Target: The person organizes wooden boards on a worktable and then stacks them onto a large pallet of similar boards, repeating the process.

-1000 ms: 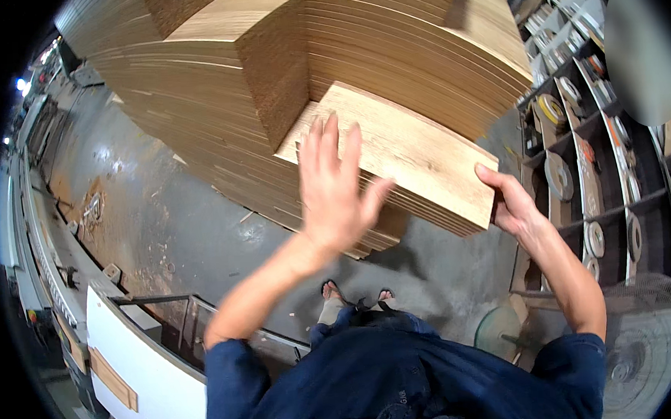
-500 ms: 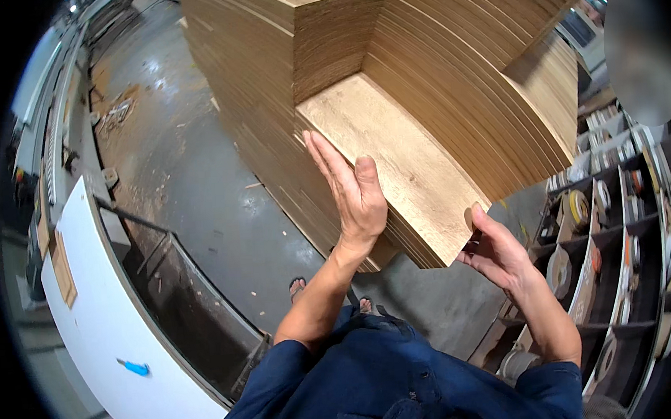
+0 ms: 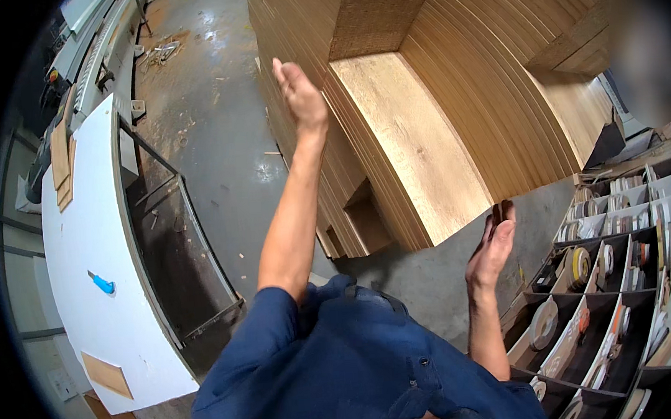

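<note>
I stand over a tall stack of brown wood-grain boards, layered edges facing me. Along its left side lies a low stack of pale tan, rectangular wood-grain boards. For handling these boards well, I judge flat palms with fingers together the best choice: one along the long side, one at the near end, with light, even pressure so that the layers stay flush and the top board does not slide. Keeping fingertips off the sharp corners seems wise, since a thin edge could scrape skin or chip.

Both my hands are released, fingers extended, grasping nothing. My left hand is left of the tall stack, across the low stack from it, beside the low stack's outer long side; I cannot tell whether it touches. My right hand is on my side of the tall stack, fingertips near the low stack's near right corner; contact there is unclear too. So the low stack lies between my hands, reaching away from me.

Well left of the tall stack is a white, curved-looking desk carrying a blue-handled tool.
</note>
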{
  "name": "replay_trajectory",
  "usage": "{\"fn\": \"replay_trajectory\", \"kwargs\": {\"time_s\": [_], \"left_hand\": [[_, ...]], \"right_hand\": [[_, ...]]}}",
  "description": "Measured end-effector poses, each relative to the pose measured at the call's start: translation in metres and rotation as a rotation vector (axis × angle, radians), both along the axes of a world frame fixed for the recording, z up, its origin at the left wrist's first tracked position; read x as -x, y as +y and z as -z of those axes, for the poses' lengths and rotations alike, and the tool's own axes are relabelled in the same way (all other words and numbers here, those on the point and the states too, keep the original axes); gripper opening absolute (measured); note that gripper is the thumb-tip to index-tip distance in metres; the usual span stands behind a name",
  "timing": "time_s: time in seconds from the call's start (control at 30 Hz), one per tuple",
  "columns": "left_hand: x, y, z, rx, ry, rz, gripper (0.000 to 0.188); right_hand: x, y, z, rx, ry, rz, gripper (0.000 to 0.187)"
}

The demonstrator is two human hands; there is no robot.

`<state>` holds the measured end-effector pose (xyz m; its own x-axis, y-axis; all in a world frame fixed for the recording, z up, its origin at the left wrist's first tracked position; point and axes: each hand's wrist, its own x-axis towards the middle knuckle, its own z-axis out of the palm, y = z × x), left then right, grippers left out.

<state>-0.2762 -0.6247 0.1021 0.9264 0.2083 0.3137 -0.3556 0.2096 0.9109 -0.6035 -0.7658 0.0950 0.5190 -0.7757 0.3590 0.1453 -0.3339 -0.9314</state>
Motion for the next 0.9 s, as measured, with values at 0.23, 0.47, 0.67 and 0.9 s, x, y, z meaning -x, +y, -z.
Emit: {"fn": "replay_trajectory", "kwargs": {"time_s": [0.23, 0.47, 0.67, 0.9], "left_hand": [[-0.041, 0.0, 0.019, 0.047, 0.047, -0.033, 0.075], [-0.051, -0.008, 0.01, -0.065, -0.003, -0.082, 0.07], [-0.022, -0.008, 0.017, -0.061, -0.026, 0.137, 0.078], [-0.047, 0.016, 0.044, -0.22, -0.449, 0.154, 0.059]], "right_hand": [[-0.06, 0.017, -0.017, 0.257, -0.206, 0.191, 0.084], [-0.082, 0.032, -0.008, 0.195, -0.314, 0.168, 0.083], [-0.074, 0.01, 0.001, 0.248, -0.289, 0.288, 0.08], [-0.092, 0.013, -0.003, 0.326, -0.345, 0.429, 0.071]]}}
